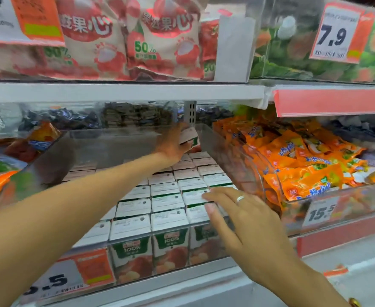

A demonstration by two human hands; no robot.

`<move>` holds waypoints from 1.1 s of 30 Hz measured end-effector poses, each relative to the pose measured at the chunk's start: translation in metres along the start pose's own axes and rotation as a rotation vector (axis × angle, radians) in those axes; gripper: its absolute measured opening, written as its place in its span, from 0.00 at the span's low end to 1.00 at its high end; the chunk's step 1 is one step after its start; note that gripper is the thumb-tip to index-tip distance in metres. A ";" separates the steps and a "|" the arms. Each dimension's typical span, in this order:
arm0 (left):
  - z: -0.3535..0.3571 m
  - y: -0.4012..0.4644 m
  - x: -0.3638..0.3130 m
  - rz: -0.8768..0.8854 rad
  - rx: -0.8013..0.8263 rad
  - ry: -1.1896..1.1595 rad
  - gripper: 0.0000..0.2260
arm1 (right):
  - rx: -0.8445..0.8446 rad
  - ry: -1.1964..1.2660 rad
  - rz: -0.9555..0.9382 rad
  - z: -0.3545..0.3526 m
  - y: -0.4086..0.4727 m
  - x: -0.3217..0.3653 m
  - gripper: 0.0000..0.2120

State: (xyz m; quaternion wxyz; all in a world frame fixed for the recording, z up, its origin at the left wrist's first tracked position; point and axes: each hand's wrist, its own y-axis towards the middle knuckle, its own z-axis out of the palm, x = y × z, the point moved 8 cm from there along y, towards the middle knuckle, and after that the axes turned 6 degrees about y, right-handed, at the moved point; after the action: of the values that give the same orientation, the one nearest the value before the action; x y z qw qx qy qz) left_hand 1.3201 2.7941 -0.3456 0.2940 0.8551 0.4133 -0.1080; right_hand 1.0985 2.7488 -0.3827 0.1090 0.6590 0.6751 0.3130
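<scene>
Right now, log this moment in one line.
left hand grips small carton at bin rear | right hand open over front cartons

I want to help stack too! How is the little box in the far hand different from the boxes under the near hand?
The held carton is lifted and tilted, gripped by the left hand; the front cartons stand upright, packed tight in the clear bin. The held carton is at the back; the front cartons sit under the flat right hand. Both look like the same small white-topped boxes.

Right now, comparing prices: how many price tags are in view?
4: top-left tag, 7.9 tag top right, 15.5 tag lower right, bottom-left tag. More may be hidden.
</scene>
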 end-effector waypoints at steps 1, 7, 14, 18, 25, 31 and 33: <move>0.005 0.004 0.000 0.009 0.028 0.012 0.22 | -0.017 -0.003 0.004 0.001 -0.001 0.000 0.23; 0.014 0.028 -0.005 0.089 0.147 0.191 0.25 | -0.049 0.022 0.002 0.006 -0.001 -0.003 0.24; 0.014 0.039 0.005 0.084 0.035 0.105 0.23 | -0.122 0.017 -0.009 0.003 -0.002 -0.002 0.22; 0.023 0.040 0.005 0.075 0.020 0.089 0.19 | -0.095 0.039 0.003 0.006 0.000 -0.003 0.22; 0.034 0.034 0.006 0.109 0.208 0.131 0.11 | -0.105 0.026 0.003 0.006 -0.001 -0.002 0.21; 0.038 0.032 0.005 0.123 0.298 0.243 0.15 | -0.057 0.031 -0.002 0.007 -0.001 -0.003 0.22; 0.042 0.030 0.008 0.112 0.307 0.275 0.18 | -0.043 0.031 0.000 0.007 -0.001 -0.004 0.23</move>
State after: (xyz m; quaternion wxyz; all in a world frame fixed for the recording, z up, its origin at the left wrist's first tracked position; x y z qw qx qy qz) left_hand 1.3509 2.7600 -0.3700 0.1066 0.9182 0.3798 -0.0357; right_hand 1.1018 2.7471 -0.3895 0.1125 0.6516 0.6700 0.3375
